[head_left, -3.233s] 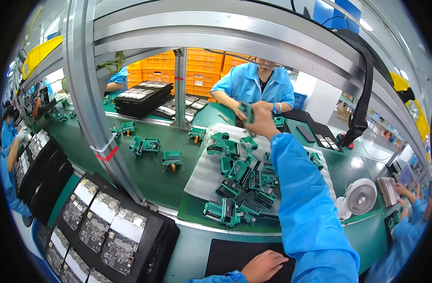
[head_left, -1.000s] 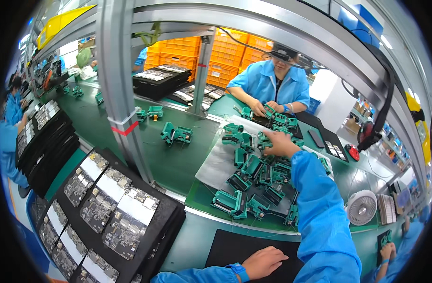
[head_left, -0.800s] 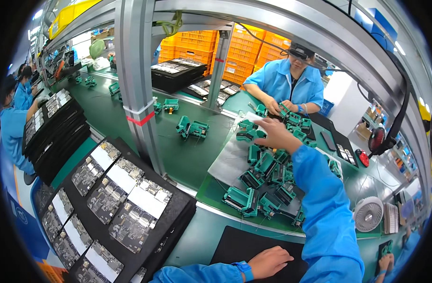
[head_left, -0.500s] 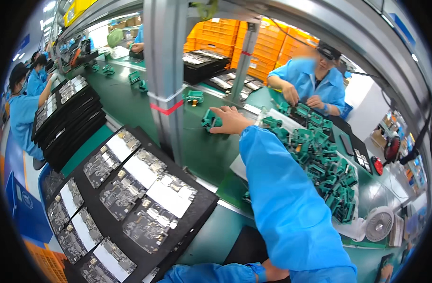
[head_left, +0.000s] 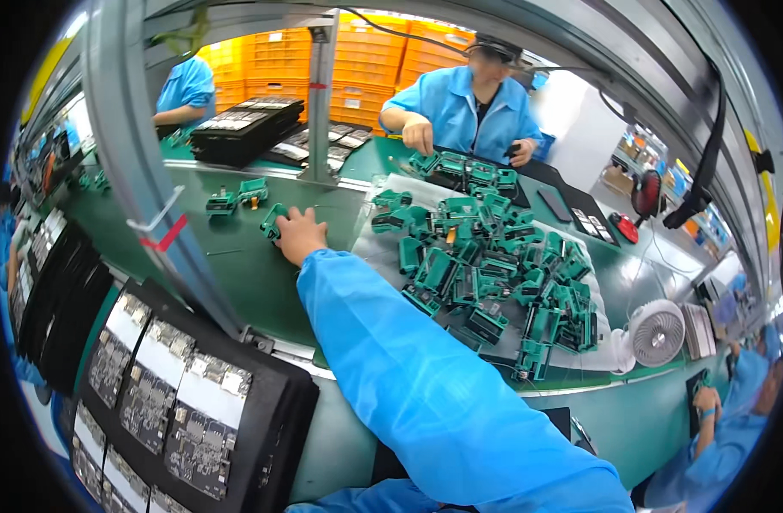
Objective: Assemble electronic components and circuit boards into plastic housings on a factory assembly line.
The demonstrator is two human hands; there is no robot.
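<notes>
My right arm, in a blue sleeve, stretches across the bench toward the far left. My right hand [head_left: 302, 235] grips a small green plastic fixture [head_left: 273, 222] at the fingertips, low over the green bench mat; the fingers partly cover it. Just beyond sit two more green fixtures, one plain [head_left: 221, 203] and one with an orange bit [head_left: 253, 192]. Of my left arm only the blue sleeve [head_left: 370, 498] shows at the lower edge; its hand is hidden behind the right arm. A heap of green fixtures [head_left: 494, 265] lies on a white sheet right of my hand.
Black trays of circuit boards [head_left: 186, 410] are stacked at the lower left, beside a metal post [head_left: 135, 145]. A co-worker [head_left: 468, 103] handles parts across the bench. A small white fan [head_left: 656, 333] stands at right. Orange crates [head_left: 357, 68] rise behind.
The view has swung right, so post and trays appear farther left and more of the heap shows. My right hand stays at the green fixture. My left hand has gone out of sight.
</notes>
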